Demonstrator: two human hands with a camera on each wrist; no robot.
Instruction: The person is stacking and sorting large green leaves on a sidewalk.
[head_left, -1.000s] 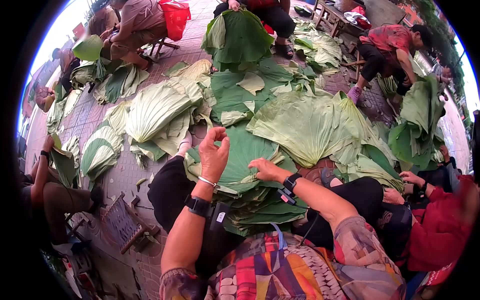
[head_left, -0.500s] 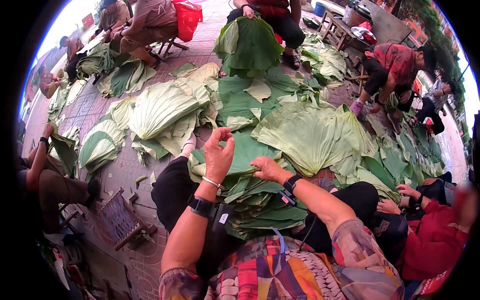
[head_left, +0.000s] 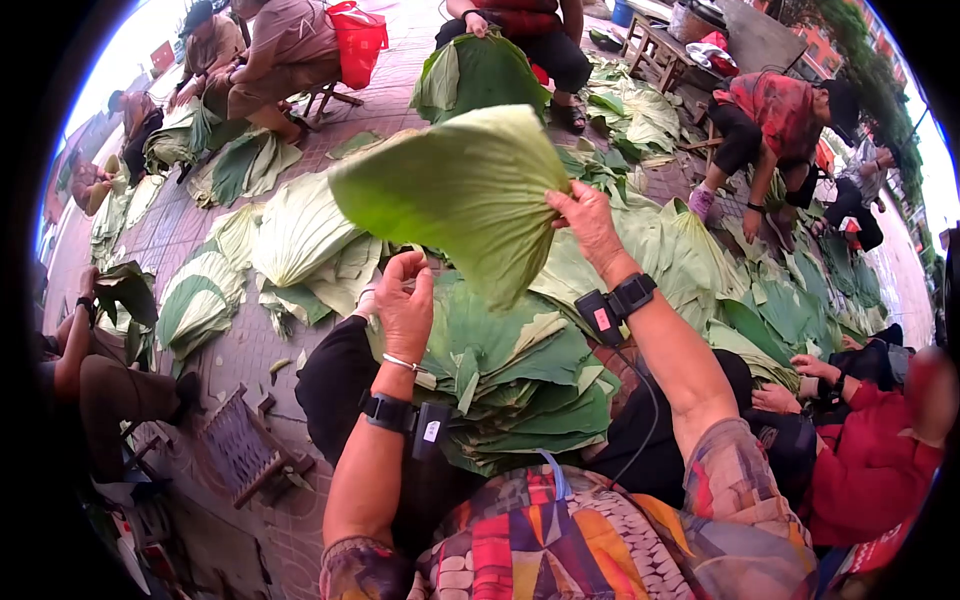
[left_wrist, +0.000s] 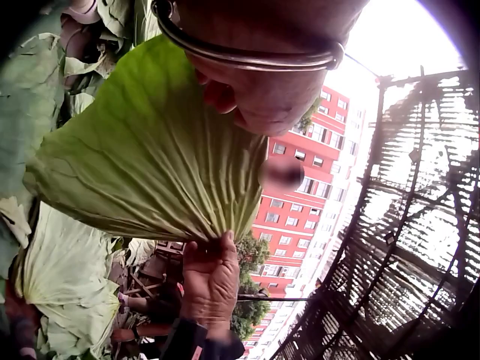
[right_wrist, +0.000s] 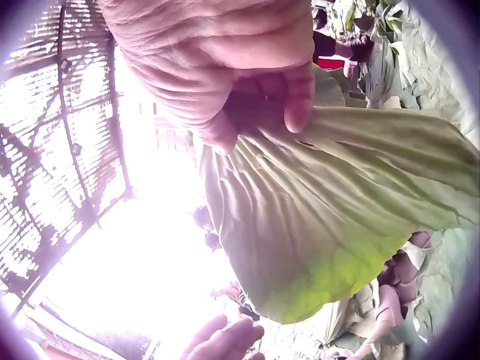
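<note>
My right hand [head_left: 588, 222] pinches a large green lotus leaf [head_left: 455, 185] at its gathered edge, between thumb and fingers. Folded and fan-shaped, the leaf hangs up in front of me and spreads leftward. In the right wrist view, pleats run out from the pinched point of the leaf [right_wrist: 315, 195]. My left hand [head_left: 404, 312] is raised just below the leaf's lower left side, fingers loosely bent, with nothing seen in it. Between my knees lies a thick stack of lotus leaves [head_left: 530, 400], beneath both hands.
Pale folded leaves [head_left: 305, 230] cover the paving ahead, with more leaves [head_left: 660, 260] to the right. A low stool [head_left: 245, 445] stands at the left. Several seated people surround the leaves; a person in red [head_left: 870, 470] sits close on my right.
My right hand has risen from the stack up and to the right, lifting a lotus leaf into the air. The left hand has shifted slightly left and down.
</note>
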